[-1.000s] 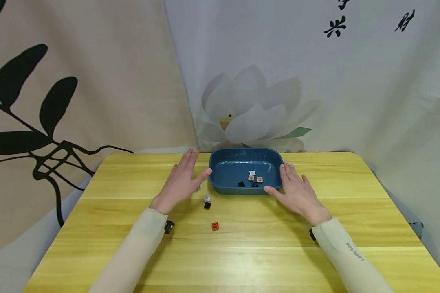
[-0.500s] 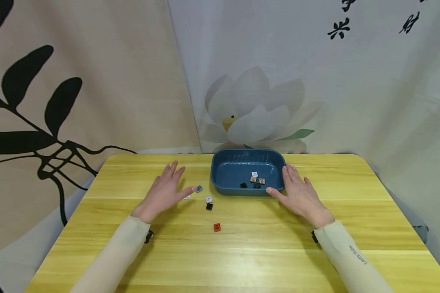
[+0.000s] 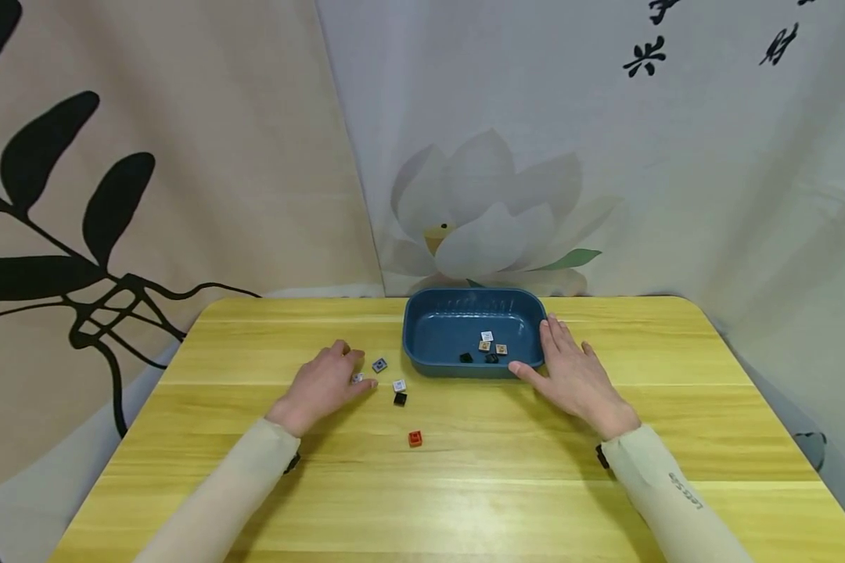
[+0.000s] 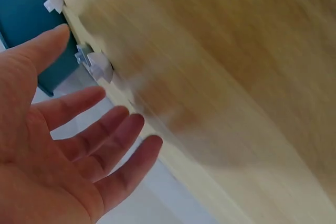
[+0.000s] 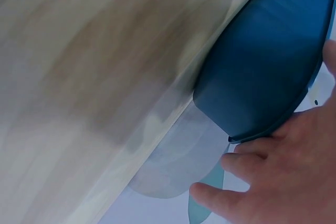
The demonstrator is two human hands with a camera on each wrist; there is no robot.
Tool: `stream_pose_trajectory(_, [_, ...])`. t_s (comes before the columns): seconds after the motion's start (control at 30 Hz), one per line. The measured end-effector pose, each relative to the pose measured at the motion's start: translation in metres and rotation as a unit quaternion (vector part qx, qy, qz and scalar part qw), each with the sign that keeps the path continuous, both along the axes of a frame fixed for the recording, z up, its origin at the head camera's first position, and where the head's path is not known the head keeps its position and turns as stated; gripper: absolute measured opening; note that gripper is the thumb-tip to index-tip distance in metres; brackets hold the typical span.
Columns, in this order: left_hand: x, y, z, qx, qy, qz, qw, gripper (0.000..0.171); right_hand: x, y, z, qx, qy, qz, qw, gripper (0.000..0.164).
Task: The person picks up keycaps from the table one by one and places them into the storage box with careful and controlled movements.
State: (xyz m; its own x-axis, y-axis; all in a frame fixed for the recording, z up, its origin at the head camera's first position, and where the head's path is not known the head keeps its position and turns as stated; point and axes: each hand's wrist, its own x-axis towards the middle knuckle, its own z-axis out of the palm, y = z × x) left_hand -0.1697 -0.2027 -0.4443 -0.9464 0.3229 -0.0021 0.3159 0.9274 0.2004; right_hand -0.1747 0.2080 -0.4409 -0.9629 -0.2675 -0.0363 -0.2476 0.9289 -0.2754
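In the head view my left hand (image 3: 318, 387) reaches over a white keycap-like piece (image 3: 357, 378), thumb and fingertips around it. In the left wrist view the fingers are loosely bent, and the white piece (image 4: 100, 66) shows beyond the gap between thumb and index finger. A grey-blue piece (image 3: 379, 365) lies just past these fingertips. To their right are another white piece (image 3: 399, 385) and a black one (image 3: 400, 399). My right hand (image 3: 579, 383) rests with extended fingers against the right side of the blue dish (image 3: 422, 367), thumb at its front rim.
Several small white, tan and black pieces (image 3: 501, 349) lie inside the dish. Nearer the front, a red piece (image 3: 415, 439) sits on the wooden table (image 3: 507, 500). Behind the table's far edge hangs a printed cloth (image 3: 267, 156).
My left hand left the dish's left side, moved left and toward me, then lowered with fingers bending over the white piece. The right hand stays at the dish.
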Motion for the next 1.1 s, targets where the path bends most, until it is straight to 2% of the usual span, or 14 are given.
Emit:
stream_pose_trajectory(0.27, [0.000, 0.002, -0.004, 0.007, 0.012, -0.024, 0.9996, 0.025, 0.000, -0.001, 0.002, -0.012, -0.004, 0.001, 1.000, 0.114])
stream_pose_trajectory(0.43, [0.000, 0.002, -0.003, 0.017, 0.023, -0.042, 0.9987, 0.009, 0.000, 0.000, 0.002, -0.017, -0.011, -0.001, 1.000, 0.115])
stream_pose_trajectory(0.5, [0.001, 0.003, -0.001, 0.024, 0.032, -0.048, 0.9981, 0.009, 0.000, 0.001, 0.002, -0.017, -0.012, -0.002, 1.000, 0.116])
stream_pose_trajectory(0.6, [0.001, 0.009, 0.004, 0.041, 0.064, -0.057, 0.9955, 0.011, 0.000, 0.002, 0.001, -0.019, -0.012, -0.002, 1.000, 0.116])
stream_pose_trajectory(0.77, [0.003, 0.022, 0.018, 0.081, 0.128, -0.073, 0.9857, 0.015, -0.002, 0.002, 0.002, -0.018, -0.010, 0.000, 1.000, 0.116])
stream_pose_trajectory(0.93, [0.007, 0.039, 0.032, 0.109, 0.152, -0.080, 0.9790, 0.015, -0.002, 0.002, 0.001, -0.017, -0.009, 0.003, 1.000, 0.116])
stream_pose_trajectory(1.1, [0.003, 0.057, 0.039, 0.131, 0.178, -0.107, 0.9695, 0.015, -0.001, 0.001, 0.001, -0.016, -0.004, 0.003, 1.000, 0.115])
